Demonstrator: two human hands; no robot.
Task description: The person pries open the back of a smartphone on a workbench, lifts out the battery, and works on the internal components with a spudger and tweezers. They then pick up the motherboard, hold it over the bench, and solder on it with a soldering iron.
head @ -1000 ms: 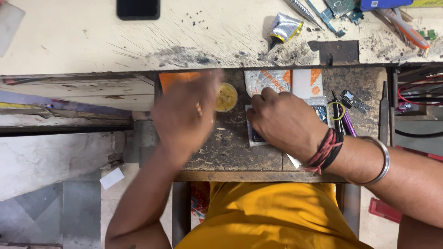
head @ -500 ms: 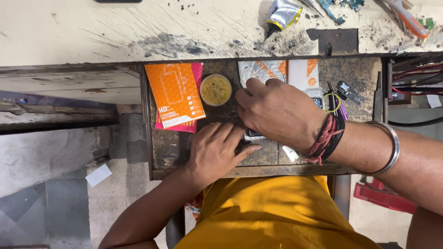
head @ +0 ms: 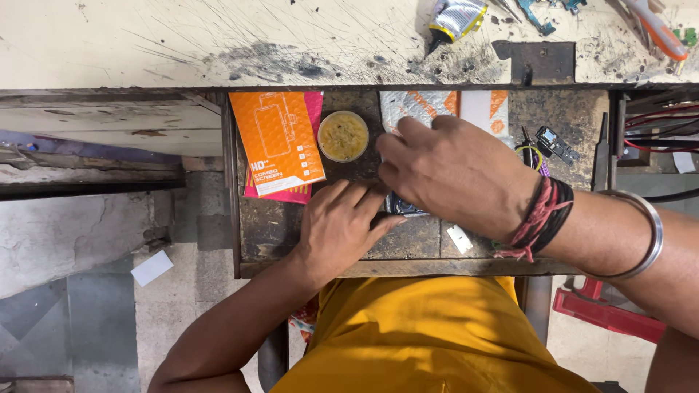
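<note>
A small dark flat device (head: 403,207) lies on the worn pull-out shelf (head: 255,240), mostly hidden under my hands. My right hand (head: 451,171) arches over it from the right, fingers curled down onto its top and left edge. My left hand (head: 341,227) lies flat on the shelf with its fingertips pressed against the device's left side. A red thread band and a metal bangle (head: 641,233) are on my right wrist.
An orange flat packet (head: 277,142) on a pink one lies at the shelf's left, beside a round yellow tub (head: 343,135). A silver-and-orange pouch (head: 422,105) and small parts (head: 553,143) sit behind my right hand. A glue tube (head: 455,18) and tools lie on the scratched bench top.
My left hand has come down from over the orange packet and tub to the device's left side. My right hand has stayed on the device.
</note>
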